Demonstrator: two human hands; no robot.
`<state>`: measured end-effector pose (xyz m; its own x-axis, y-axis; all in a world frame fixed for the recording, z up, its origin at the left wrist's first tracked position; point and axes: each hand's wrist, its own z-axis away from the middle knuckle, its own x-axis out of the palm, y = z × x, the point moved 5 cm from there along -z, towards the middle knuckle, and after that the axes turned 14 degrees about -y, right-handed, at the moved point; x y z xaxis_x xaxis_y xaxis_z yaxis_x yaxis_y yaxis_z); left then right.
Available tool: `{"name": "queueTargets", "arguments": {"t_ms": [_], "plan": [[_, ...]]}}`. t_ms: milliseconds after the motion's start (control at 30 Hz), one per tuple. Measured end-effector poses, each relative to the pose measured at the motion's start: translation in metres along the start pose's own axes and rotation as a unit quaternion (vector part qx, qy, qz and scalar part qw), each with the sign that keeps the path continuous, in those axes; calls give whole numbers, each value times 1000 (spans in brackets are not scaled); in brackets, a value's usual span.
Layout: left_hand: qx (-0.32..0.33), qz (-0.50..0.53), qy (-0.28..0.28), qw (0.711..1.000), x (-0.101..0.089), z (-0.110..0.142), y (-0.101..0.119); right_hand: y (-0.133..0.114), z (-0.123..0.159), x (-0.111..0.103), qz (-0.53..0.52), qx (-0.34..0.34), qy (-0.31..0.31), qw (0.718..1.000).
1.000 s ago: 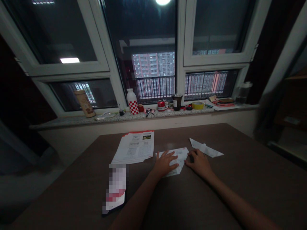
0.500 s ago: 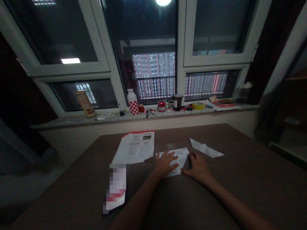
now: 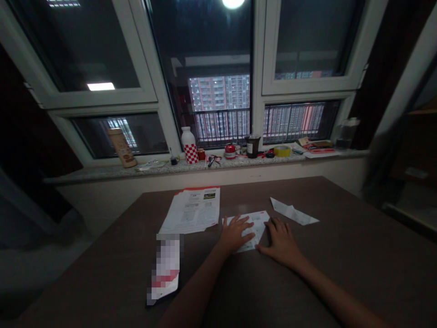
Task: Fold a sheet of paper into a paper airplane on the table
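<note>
Our left hand [image 3: 235, 234] lies spread on the sheet [image 3: 259, 222], low centre of the frame; our right hand [image 3: 282, 243], thumb and fingers parted, touches its right edge. We see folded paper [image 3: 294, 213] farther right, papers [image 3: 191, 210] left, a phone [image 3: 167, 264] lower left.

Red and White Showing Against Brown

Under the left fingers [image 3: 242, 219], the sheet [image 3: 258, 220] is showing white with grey print. Left of them, the stack [image 3: 193, 213] is carrying a red far edge on white. Beyond the right fingers [image 3: 273, 226], the strip [image 3: 293, 212] is showing white. Around both, the table [image 3: 344, 241] is showing brown. Well past them, the bottle [image 3: 190, 151] is wearing red-and-white checks.
</note>
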<state>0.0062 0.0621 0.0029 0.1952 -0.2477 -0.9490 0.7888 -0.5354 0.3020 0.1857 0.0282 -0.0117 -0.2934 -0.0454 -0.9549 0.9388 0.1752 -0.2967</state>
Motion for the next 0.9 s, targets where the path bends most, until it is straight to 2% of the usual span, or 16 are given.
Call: {"name": "queueTargets", "arguments": {"t_ms": [200,433,667,900], "plan": [[1,3,-2,1000,1,0,-1,4,-1,-10,-57,-36,-1,998],[5,4,1,1000,2,-2,-2,5,-2,-15,-110,-113,23,987],[4,0,-1,1000,1,-1,-1,8,-2,-16,-125,-95,40,987],[4,6,-3,1000,2,-2,-3,19,-7,-21,-94,-55,74,991]]}}
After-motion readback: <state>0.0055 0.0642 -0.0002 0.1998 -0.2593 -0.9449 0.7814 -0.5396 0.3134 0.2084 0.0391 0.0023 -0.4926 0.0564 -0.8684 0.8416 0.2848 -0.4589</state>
